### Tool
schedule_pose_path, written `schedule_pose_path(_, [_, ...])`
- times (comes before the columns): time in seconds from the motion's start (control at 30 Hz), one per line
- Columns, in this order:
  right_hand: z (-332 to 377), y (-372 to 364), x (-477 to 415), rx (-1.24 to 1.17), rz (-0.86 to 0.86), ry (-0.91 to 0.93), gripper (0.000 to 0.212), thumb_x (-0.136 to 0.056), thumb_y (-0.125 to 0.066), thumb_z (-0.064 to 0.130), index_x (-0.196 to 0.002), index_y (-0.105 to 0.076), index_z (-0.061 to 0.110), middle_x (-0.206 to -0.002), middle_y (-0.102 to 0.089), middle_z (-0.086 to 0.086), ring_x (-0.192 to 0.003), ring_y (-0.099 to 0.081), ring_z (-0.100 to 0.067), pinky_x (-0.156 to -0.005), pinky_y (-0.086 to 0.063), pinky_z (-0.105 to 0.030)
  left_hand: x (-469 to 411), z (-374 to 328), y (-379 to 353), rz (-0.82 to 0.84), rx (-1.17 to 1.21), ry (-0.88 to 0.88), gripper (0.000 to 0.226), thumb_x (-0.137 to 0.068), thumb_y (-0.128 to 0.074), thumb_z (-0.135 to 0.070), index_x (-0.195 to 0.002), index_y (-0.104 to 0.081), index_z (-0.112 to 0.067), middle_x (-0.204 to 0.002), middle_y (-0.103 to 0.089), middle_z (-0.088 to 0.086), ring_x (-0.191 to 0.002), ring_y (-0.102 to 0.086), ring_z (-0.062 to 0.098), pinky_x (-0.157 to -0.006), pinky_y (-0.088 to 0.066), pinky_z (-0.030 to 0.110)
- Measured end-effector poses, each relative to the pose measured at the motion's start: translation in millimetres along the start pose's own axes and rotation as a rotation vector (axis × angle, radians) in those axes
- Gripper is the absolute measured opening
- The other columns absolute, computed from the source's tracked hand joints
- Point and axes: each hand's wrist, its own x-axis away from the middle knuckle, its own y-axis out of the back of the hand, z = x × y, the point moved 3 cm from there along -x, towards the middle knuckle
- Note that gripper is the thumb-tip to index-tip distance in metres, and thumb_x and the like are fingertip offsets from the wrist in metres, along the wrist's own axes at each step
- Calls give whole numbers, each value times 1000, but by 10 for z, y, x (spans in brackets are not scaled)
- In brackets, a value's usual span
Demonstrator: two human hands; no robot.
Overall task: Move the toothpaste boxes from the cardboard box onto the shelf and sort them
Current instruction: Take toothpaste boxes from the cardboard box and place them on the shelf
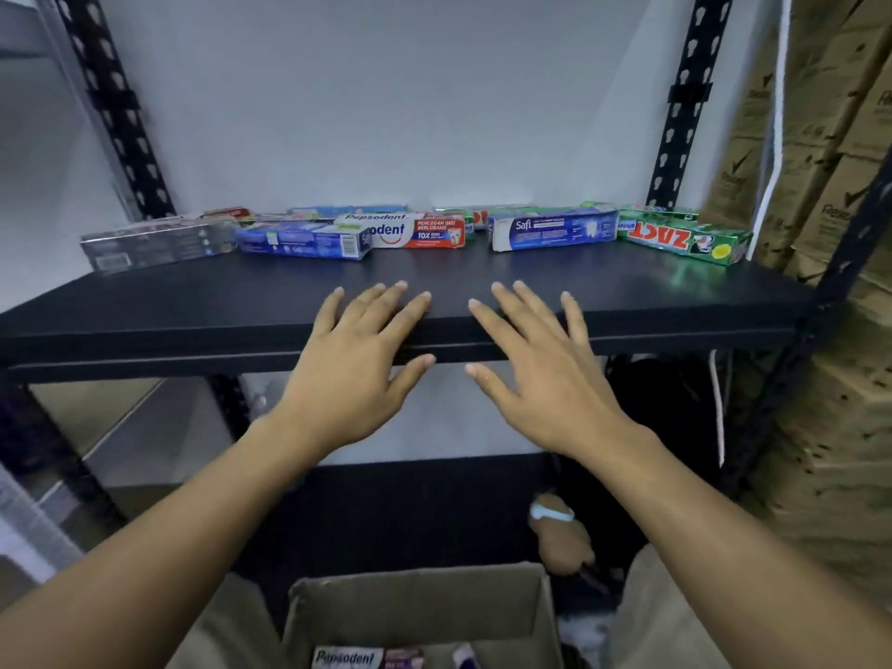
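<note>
Several toothpaste boxes lie in a row along the back of the black shelf [193,306]: a grey box [149,246] at the left, a blue Safi box [304,241], a red and white Pepsodent box [415,231], another blue Safi box [555,230] and a green Zact box [685,241] at the right. My left hand [357,364] and my right hand [540,369] reach over the shelf's front edge, fingers straight and spread, holding nothing. The cardboard box [420,605] stands below at the bottom edge, with a Pepsodent box [345,659] showing inside.
Black perforated uprights [116,108] frame the shelf on both sides. Stacked brown cartons [830,234] fill the right side, with a white cord [777,113] hanging in front of them. A lower shelf [410,504] sits beneath, and a small brown object [560,533] lies near it.
</note>
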Motion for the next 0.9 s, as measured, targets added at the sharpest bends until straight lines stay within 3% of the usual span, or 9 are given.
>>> schedule_pose_path(0.1, [150, -203, 309, -73, -91, 45, 59, -101, -43, 47, -155, -28, 29, -167, -1, -2, -154, 7, -21, -123, -6, -54, 413, -44, -102, -50, -15, -28, 67, -100, -42, -51, -158, -20, -26, -167, -6, 6, -154, -2, 26, -121, -10, 57])
schedule_pose_path(0.2, [297, -626, 706, -157, 13, 60, 57, -101, -45, 41, -155, -30, 28, -167, -5, -2, -154, 2, -19, -124, -8, -50, 842, -123, -407, 13, 56, -23, 66, -100, -45, -45, -158, -21, -25, -167, 6, 6, -154, 7, 25, -120, -10, 59])
schedule_pose_path(0.33, [384, -1447, 1254, -264, 305, 27, 60, -98, -48, 45, -154, -30, 32, -163, -23, -3, -151, -19, -22, -121, -22, -51, 1425, -200, -1086, 259, 176, 44, 63, -99, -49, -43, -156, -26, -28, -167, -8, 5, -154, -8, 23, -121, -14, 58])
schedule_pose_path(0.47, [366, -2115, 1766, -281, 662, -43, 67, -98, -48, 48, -156, -18, 36, -166, -14, -2, -152, -14, -21, -122, -14, -41, 2076, -212, -1751, 634, 246, 128, 67, -99, -47, -39, -157, -15, -32, -167, -2, 2, -153, -4, 20, -122, 2, 47])
schedule_pose_path(0.57, [338, -2532, 2118, -295, 836, -103, 67, -98, -49, 47, -157, -18, 35, -162, -23, 0, -147, -26, -22, -117, -24, -41, 2474, -213, -2083, 866, 263, 141, 65, -100, -46, -41, -157, -16, -32, -166, -10, 1, -150, -14, 23, -121, -6, 42])
schedule_pose_path(0.73, [343, -3296, 2818, -408, 1131, -328, 73, -87, -57, 46, -152, -25, 38, -149, -44, -4, -132, -46, -28, -103, -44, -41, 3081, -203, -2630, 1035, 326, 201, 60, -94, -53, -41, -150, -32, -34, -154, -39, 0, -138, -39, 22, -115, -28, 36])
schedule_pose_path(0.8, [370, -3471, 3033, -462, 1186, -432, 77, -82, -63, 43, -151, -30, 35, -139, -53, -7, -122, -54, -29, -98, -47, -37, 3294, -210, -2761, 1084, 355, 238, 62, -91, -57, -39, -149, -34, -35, -154, -39, -2, -139, -39, 21, -113, -30, 35])
schedule_pose_path(0.9, [456, -3670, 3237, -531, 1185, -563, 76, -84, -67, 28, -151, -33, 29, -140, -55, -8, -120, -56, -28, -98, -48, -34, 3510, -207, -2912, 1140, 379, 306, 62, -93, -59, -36, -149, -33, -33, -156, -36, -1, -140, -38, 22, -110, -33, 34])
